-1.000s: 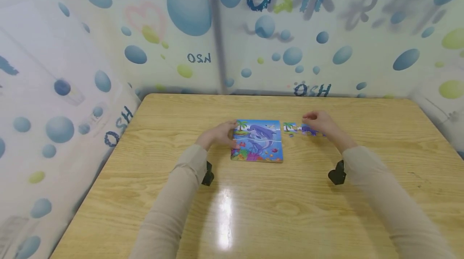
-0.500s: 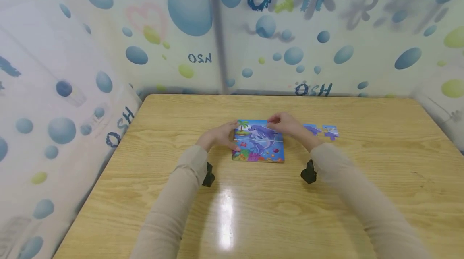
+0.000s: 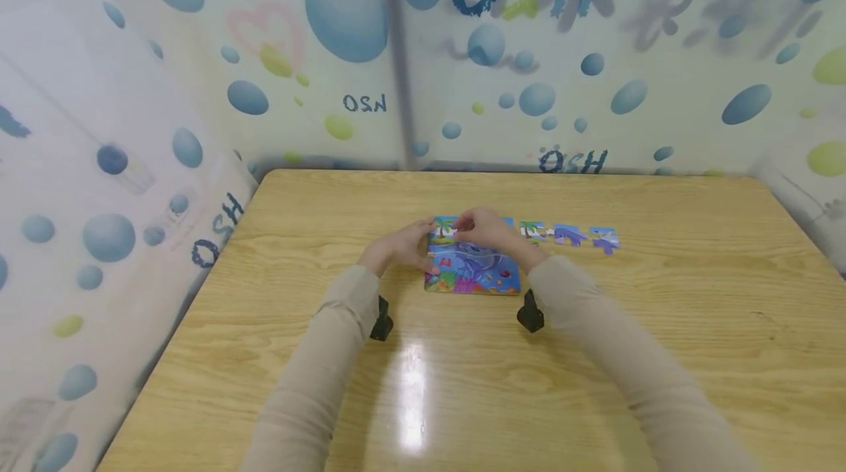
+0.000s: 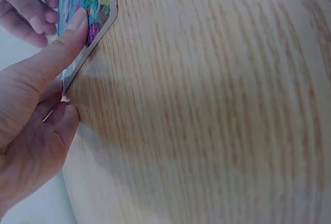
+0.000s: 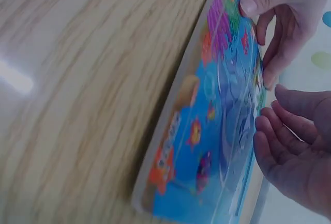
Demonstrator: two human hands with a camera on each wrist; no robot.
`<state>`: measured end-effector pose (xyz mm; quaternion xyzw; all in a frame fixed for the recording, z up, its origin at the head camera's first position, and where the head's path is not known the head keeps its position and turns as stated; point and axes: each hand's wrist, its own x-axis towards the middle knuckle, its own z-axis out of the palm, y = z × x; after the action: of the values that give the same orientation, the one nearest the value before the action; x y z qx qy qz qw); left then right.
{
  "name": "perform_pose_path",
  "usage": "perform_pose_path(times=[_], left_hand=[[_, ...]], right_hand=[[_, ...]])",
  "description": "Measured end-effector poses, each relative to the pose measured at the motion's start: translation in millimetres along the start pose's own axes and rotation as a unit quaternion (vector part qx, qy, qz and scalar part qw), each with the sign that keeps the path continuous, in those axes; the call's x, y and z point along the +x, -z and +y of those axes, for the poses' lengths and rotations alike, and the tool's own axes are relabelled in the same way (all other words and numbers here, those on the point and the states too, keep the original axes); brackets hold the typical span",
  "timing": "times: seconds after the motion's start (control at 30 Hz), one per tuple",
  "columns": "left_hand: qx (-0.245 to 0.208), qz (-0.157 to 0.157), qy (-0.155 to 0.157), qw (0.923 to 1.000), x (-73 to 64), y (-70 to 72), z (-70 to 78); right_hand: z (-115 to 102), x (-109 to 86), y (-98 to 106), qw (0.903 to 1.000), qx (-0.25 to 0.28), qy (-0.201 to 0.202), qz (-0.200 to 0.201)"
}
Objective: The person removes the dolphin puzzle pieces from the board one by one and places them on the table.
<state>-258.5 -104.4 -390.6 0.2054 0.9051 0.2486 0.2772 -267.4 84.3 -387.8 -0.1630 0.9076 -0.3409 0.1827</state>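
A dolphin jigsaw puzzle (image 3: 485, 282) in a flat square tray lies on the wooden table. My left hand (image 3: 405, 246) holds its left edge, thumb (image 4: 70, 35) on top of the picture and fingers at the side. Over the upper part of the puzzle is my right hand (image 3: 485, 228), its fingertips beside the palm tree picture. In the right wrist view the right hand (image 5: 297, 141) has its fingers loosely bent and the thumb a little apart from them, with nothing showing in between. Part of the dolphin is hidden beneath this hand.
Right of the puzzle lie loose jigsaw pieces in a row: a palm tree piece (image 3: 531, 230), a purple dolphin piece (image 3: 568, 236) and a blue and purple piece (image 3: 604, 238). A patterned wall (image 3: 297, 134) stands behind the table (image 3: 463, 376).
My right hand has moved left from the loose pieces, across the puzzle's upper right, to near its palm tree. The left hand has stayed on the left edge.
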Motion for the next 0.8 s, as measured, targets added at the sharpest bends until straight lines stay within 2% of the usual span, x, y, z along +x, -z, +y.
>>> perform_pose_path(times=[0.1,0.3,0.5,0.63,0.8], left_hand=[[-0.009,0.001,-0.002,1.0,0.1,-0.5,-0.4],[-0.014,0.0,-0.009,0.9999,-0.3,-0.6,-0.1],[-0.009,0.0,-0.009,0.9999,-2.1,1.2,1.6],[-0.008,-0.001,-0.006,0.9999,-2.6,2.4,3.2],[-0.009,-0.003,-0.004,0.9999,-2.7,2.6,3.5]], right_hand=[[-7,3.5,-7,0.9996,-0.017,0.018,-0.015],[-15,7.6,-15,0.9971,-0.065,0.024,-0.031],[-20,9.2,-18,0.9951,-0.082,0.034,-0.044],[-22,10.3,-18,0.994,-0.095,0.023,-0.05],[-24,11.7,-18,0.9958,-0.077,-0.002,-0.049]])
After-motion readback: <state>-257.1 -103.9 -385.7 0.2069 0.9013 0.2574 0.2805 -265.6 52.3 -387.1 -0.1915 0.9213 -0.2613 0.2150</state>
